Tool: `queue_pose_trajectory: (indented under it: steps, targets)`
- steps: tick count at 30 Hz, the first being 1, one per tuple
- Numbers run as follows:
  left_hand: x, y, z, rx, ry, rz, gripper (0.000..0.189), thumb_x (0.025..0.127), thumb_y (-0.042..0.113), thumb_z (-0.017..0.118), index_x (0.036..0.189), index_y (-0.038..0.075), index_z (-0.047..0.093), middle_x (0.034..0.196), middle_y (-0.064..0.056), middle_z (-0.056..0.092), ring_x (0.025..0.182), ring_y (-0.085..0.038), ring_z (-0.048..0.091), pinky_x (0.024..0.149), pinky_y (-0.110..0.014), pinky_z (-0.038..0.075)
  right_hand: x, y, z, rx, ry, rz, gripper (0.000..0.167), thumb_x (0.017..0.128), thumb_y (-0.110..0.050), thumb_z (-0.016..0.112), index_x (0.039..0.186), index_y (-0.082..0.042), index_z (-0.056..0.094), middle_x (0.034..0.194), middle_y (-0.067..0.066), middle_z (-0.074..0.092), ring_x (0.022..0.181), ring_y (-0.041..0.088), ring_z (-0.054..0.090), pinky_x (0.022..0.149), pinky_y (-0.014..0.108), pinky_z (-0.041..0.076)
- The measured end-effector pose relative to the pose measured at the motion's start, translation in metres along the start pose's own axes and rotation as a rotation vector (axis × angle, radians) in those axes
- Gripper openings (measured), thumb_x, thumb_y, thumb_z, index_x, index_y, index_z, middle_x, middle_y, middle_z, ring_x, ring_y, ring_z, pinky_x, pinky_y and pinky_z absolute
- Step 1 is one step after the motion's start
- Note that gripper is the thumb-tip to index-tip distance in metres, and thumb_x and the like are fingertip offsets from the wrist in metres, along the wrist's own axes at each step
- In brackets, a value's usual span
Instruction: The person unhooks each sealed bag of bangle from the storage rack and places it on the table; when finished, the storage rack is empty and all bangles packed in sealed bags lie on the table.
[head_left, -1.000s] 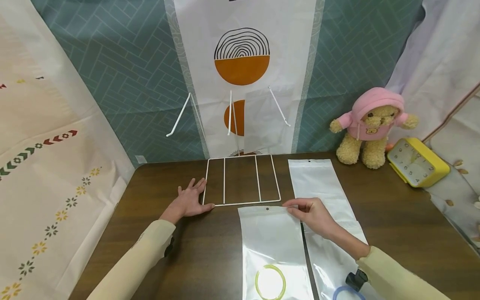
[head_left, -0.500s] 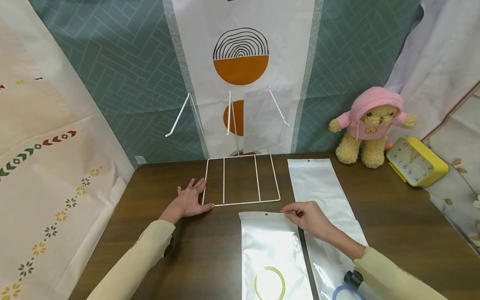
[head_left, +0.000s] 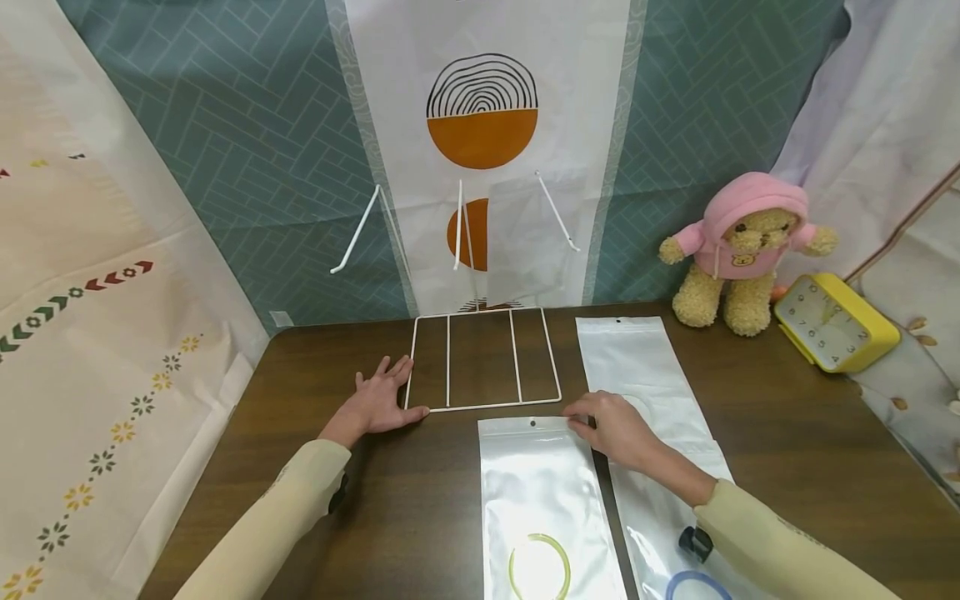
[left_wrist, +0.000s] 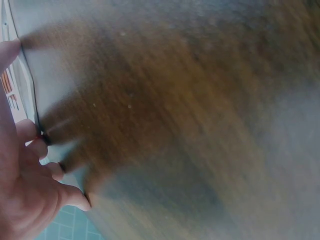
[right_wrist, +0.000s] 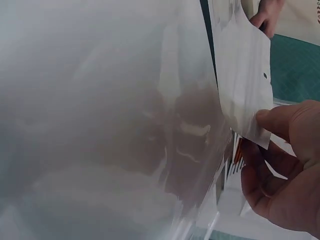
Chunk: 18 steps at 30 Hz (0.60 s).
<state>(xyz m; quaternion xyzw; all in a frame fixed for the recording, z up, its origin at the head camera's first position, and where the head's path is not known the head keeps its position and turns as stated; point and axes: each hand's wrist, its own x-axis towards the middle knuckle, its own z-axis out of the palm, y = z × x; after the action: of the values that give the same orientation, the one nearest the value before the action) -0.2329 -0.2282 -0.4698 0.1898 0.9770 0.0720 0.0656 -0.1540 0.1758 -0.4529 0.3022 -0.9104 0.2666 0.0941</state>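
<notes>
Pouch (head_left: 531, 479), glossy silver, corner pinched by right hand (head_left: 617, 427), left hand (head_left: 381, 400) spread against wire rack (head_left: 448, 362), perhaps metal

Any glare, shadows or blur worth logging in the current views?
Head view: a blown-out bright spot on the pouch pinched by the right hand, inside the yellow-green ring; left wrist view: dark shadows fan from the fingertips of the left hand over the tabletop, whose grain looks soft; right wrist view: pale glare and hazy reflections across the foreground pouch.
</notes>
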Motion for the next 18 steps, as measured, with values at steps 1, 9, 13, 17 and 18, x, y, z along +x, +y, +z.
queue_pose_trajectory:
  steps: [1, 9, 13, 17, 18]
  targets:
    - [0.0, 0.0, 0.0, 0.0, 0.001, 0.0, 0.101, 0.086, 0.066, 0.059, 0.156, 0.001, 0.029, 0.161, -0.018, 0.027, 0.146, -0.048, 0.019, 0.096, -0.082, 0.018, 0.0, 0.0, 0.0, -0.009, 0.001, 0.002, 0.012, 0.086, -0.003, 0.076, 0.096, -0.009, 0.078, 0.087, -0.006, 0.069, 0.08, 0.017, 0.065, 0.069, 0.035, 0.052]
    - [0.0, 0.0, 0.001, -0.005, 0.008, 0.002, 0.101, 0.086, 0.066, 0.06, 0.156, 0.001, 0.029, 0.161, -0.017, 0.028, 0.146, -0.047, 0.019, 0.096, -0.082, 0.018, 0.002, 0.002, -0.002, -0.019, 0.041, -0.029, 0.017, 0.085, 0.001, 0.076, 0.099, -0.008, 0.078, 0.098, 0.001, 0.07, 0.09, 0.025, 0.065, 0.076, 0.043, 0.053]
    - [0.0, -0.001, 0.001, -0.004, 0.012, 0.005, 0.1, 0.086, 0.065, 0.06, 0.156, 0.001, 0.03, 0.161, -0.017, 0.028, 0.146, -0.047, 0.019, 0.096, -0.082, 0.019, 0.004, 0.001, -0.005, -0.01, 0.042, -0.03, 0.018, 0.084, 0.003, 0.075, 0.097, -0.008, 0.077, 0.1, 0.002, 0.071, 0.095, 0.029, 0.065, 0.081, 0.047, 0.052]
    - [0.0, -0.001, 0.001, -0.005, 0.014, 0.005, 0.1, 0.086, 0.065, 0.06, 0.156, 0.001, 0.03, 0.161, -0.018, 0.028, 0.145, -0.048, 0.019, 0.096, -0.082, 0.019, 0.005, 0.002, -0.012, 0.033, 0.036, 0.0, 0.015, 0.085, 0.004, 0.074, 0.095, -0.008, 0.077, 0.096, -0.001, 0.071, 0.091, 0.024, 0.066, 0.078, 0.043, 0.053]
    - [0.0, -0.001, 0.001, -0.005, 0.013, 0.004, 0.1, 0.086, 0.065, 0.06, 0.156, 0.001, 0.03, 0.161, -0.018, 0.028, 0.145, -0.048, 0.02, 0.096, -0.082, 0.019, 0.006, 0.002, -0.014, 0.043, 0.039, 0.009, 0.015, 0.086, 0.004, 0.073, 0.095, -0.007, 0.077, 0.094, -0.002, 0.071, 0.089, 0.022, 0.066, 0.077, 0.042, 0.053]
